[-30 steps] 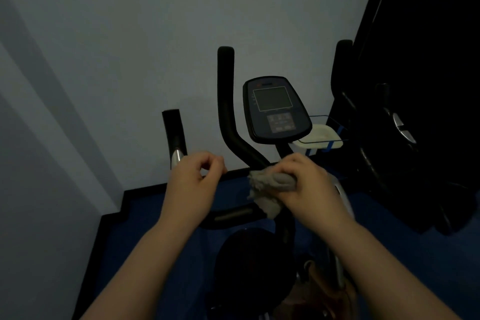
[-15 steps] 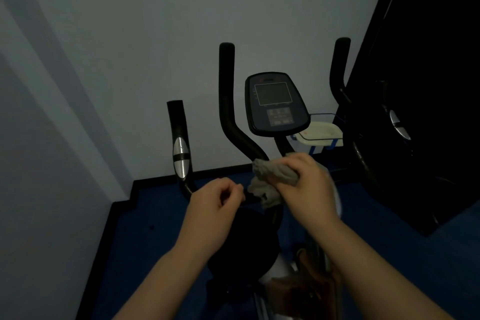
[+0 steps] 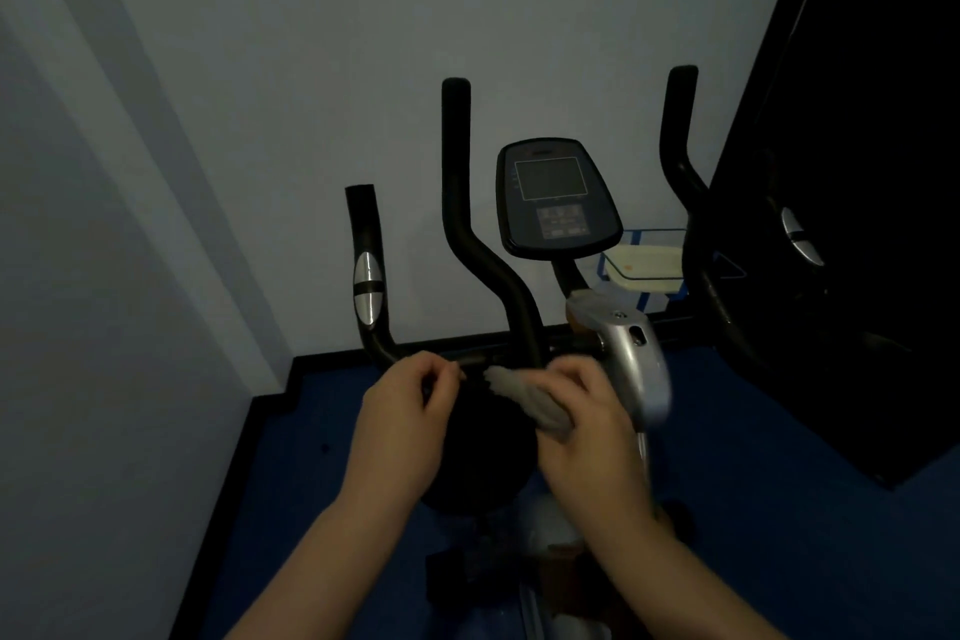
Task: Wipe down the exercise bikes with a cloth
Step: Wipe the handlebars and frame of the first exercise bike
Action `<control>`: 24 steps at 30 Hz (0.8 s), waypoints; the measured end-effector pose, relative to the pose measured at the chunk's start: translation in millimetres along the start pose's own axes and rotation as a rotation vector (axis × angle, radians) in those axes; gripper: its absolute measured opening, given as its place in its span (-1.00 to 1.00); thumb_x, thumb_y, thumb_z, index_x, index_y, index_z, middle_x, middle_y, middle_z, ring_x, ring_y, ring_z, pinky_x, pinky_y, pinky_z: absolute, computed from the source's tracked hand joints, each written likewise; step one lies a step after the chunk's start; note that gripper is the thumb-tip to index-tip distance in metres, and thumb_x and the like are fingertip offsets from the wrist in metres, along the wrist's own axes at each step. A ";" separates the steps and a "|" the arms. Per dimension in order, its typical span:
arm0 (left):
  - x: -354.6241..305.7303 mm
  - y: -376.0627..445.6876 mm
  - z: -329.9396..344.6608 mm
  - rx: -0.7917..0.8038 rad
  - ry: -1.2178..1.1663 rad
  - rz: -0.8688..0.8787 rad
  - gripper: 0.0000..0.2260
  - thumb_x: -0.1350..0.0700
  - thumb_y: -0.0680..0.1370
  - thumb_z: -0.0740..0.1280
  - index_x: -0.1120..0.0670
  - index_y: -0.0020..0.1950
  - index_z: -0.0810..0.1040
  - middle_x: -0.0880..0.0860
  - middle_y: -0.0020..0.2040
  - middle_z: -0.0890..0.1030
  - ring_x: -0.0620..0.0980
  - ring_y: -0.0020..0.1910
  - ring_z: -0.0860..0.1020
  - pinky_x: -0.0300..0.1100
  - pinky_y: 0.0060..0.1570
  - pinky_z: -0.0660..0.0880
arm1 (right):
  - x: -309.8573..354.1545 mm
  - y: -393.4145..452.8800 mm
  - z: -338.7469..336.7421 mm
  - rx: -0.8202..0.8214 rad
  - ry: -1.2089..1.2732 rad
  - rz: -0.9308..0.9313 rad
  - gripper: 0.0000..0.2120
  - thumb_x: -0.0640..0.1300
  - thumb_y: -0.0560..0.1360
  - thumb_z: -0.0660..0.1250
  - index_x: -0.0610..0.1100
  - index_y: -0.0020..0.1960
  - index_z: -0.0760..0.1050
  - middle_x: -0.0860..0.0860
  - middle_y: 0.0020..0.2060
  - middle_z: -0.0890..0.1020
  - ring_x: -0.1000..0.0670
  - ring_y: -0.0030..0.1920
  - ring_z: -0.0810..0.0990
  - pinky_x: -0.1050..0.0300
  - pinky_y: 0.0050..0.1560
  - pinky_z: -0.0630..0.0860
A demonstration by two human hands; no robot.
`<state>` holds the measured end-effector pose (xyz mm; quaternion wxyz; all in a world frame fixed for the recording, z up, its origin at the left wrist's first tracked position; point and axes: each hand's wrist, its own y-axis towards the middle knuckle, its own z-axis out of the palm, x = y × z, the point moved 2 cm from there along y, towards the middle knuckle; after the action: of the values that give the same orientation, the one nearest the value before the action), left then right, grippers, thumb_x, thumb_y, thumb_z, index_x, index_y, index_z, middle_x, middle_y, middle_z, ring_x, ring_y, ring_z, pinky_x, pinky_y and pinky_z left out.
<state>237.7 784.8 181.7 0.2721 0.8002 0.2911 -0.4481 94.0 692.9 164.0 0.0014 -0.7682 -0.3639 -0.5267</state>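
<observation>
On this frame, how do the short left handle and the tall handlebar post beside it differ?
The short left handle ends well below the top of the tall handlebar post. The short handle carries a silver oval sensor pad; the tall post is plain black all along. The short handle stands further left, curving in at its base, while the tall post bends right toward the cloth gripped by the right hand. Both are black, rise upward, and join the same crossbar.

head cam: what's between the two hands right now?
In the head view, the left hand and right hand are apart; between them lie a short stretch of the black handlebar and the free end of the grey cloth.
</observation>
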 end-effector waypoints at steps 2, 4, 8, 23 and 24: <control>1.4 -1.1 -0.5 0.014 0.027 -0.016 -0.79 0.01 0.59 0.26 -0.09 -0.24 0.54 -0.13 -0.29 0.59 -0.14 -0.28 0.57 -0.28 -0.41 0.43 | -4.3 -17.6 -6.5 -0.007 0.050 -0.006 -0.63 -0.35 0.41 0.46 0.10 0.03 0.60 0.18 -0.06 0.48 0.16 -0.09 0.56 0.36 -0.11 0.49; 1.7 0.2 -1.2 0.011 0.084 -0.018 -0.77 -0.01 0.59 0.26 -0.06 -0.26 0.49 -0.12 -0.32 0.57 -0.14 -0.33 0.54 -0.25 -0.43 0.40 | -5.5 -6.4 -14.3 -0.045 0.008 -0.043 -0.66 -0.35 0.38 0.47 0.04 0.01 0.63 0.20 -0.07 0.47 0.19 -0.08 0.54 0.38 -0.16 0.49; 1.4 2.9 -1.6 0.002 0.142 -0.045 -0.75 -0.03 0.59 0.26 -0.01 -0.27 0.45 -0.02 -0.40 0.53 -0.14 -0.41 0.48 -0.18 -0.39 0.39 | 6.3 25.0 -12.0 -0.173 -0.082 -0.023 -0.73 -0.29 0.44 0.42 -0.03 0.08 0.63 0.17 -0.02 0.44 0.21 -0.04 0.48 0.39 -0.09 0.45; -29.7 23.2 19.9 0.233 0.570 0.073 -0.74 0.03 0.60 0.16 0.05 -0.27 0.42 -0.02 -0.34 0.51 -0.07 -0.35 0.49 -0.14 -0.36 0.37 | -22.9 14.8 -10.7 -0.292 -0.525 -0.063 -0.55 -0.33 0.29 0.51 -0.08 0.15 0.60 0.00 0.00 0.63 0.01 0.10 0.49 -0.07 0.27 0.29; -28.2 24.0 21.8 0.287 0.556 0.054 -0.71 0.03 0.61 0.14 0.05 -0.29 0.40 -0.03 -0.35 0.50 -0.07 -0.36 0.48 -0.14 -0.36 0.37 | -28.6 7.8 -14.2 -0.274 -0.541 -0.086 -0.51 -0.35 0.25 0.54 -0.08 0.14 0.60 0.01 -0.02 0.62 0.01 0.03 0.51 -0.04 0.19 0.34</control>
<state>230.4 747.0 200.8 0.0780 0.9299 0.2666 -0.2410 81.7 665.8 150.1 -0.2216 -0.8575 -0.3088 -0.3467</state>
